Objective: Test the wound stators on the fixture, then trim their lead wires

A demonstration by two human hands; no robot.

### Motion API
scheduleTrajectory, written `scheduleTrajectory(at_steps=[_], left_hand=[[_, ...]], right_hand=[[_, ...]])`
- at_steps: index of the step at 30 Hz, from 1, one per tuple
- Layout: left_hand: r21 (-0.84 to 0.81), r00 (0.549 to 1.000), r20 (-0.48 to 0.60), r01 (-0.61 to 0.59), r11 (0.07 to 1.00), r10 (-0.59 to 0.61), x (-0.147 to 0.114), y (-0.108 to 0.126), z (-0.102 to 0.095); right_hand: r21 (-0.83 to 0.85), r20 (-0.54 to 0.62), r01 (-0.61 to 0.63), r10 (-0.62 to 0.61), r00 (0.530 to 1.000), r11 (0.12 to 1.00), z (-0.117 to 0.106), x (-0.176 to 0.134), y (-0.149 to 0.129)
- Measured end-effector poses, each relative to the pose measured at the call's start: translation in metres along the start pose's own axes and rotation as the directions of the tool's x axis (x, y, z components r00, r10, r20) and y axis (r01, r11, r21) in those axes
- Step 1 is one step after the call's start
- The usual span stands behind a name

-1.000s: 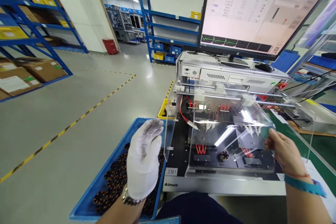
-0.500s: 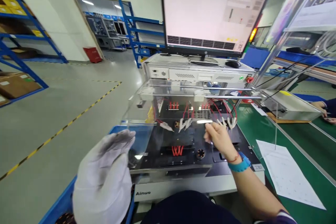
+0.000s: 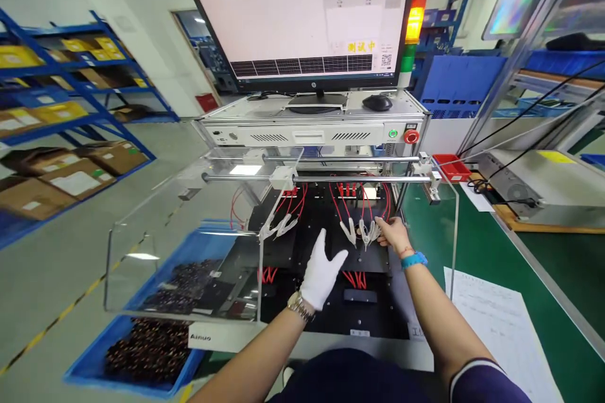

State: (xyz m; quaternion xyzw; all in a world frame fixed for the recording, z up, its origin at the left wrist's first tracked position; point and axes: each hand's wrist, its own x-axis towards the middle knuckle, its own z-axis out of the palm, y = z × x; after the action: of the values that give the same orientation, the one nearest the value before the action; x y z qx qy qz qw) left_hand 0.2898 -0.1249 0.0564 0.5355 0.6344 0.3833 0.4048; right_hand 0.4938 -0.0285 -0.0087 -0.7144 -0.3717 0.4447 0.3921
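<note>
My left hand [image 3: 321, 272], in a white glove, hovers over the black test fixture [image 3: 307, 302] with thumb and fingers apart and nothing in it. At the right station my bare right hand [image 3: 396, 236] has its thumb and fingertips closed on a white-sleeved clip [image 3: 375, 230] with a red lead. Other white clips [image 3: 348, 233] hang just left of it; a small round part behind them is mostly hidden. A further group of white clips [image 3: 283, 227] rests at the left station. The clear cover [image 3: 189, 283] stands to the left on its rails [image 3: 350, 179].
A blue bin [image 3: 89, 362] of small dark, copper-coloured parts stands at lower left. Above the fixture is a monitor [image 3: 302, 12], with a red stop button [image 3: 411, 136] below it. At right, paper [image 3: 501, 321] lies on the green table [image 3: 558, 302] near a grey box [image 3: 524, 195].
The clear cover has moved left, off the right station. My right hand has gone from the cover to the clips. My gloved left hand has come in over the fixture. The view has turned right.
</note>
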Motion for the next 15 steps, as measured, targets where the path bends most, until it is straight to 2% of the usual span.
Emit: scheduleTrajectory(at_steps=[2, 4, 8, 12, 15], left_hand=[[0.095, 0.997, -0.049, 0.066, 0.993, -0.061, 0.02, -0.005, 0.016], [0.141, 0.992, -0.1, 0.087, 0.986, -0.074, 0.04, -0.001, 0.028], [0.114, 0.976, -0.162, 0.163, 0.98, -0.143, 0.079, 0.009, 0.051], [0.084, 0.964, -0.175, 0.217, 0.973, -0.2, 0.104, 0.004, 0.064], [0.084, 0.966, -0.167, 0.211, 0.974, -0.195, 0.111, 0.0, 0.068]], right_hand=[[-0.099, 0.015, 0.043, -0.042, 0.999, 0.994, 0.008, 0.009, -0.008], [-0.193, 0.014, 0.11, -0.109, 0.994, 0.975, 0.011, 0.011, -0.013], [-0.333, -0.023, 0.238, -0.26, 0.965, 0.913, 0.0, 0.004, -0.018], [-0.364, 0.016, 0.306, -0.322, 0.947, 0.88, -0.009, -0.005, -0.02], [-0.359, 0.102, 0.36, -0.348, 0.932, 0.861, 0.002, -0.01, -0.023]])
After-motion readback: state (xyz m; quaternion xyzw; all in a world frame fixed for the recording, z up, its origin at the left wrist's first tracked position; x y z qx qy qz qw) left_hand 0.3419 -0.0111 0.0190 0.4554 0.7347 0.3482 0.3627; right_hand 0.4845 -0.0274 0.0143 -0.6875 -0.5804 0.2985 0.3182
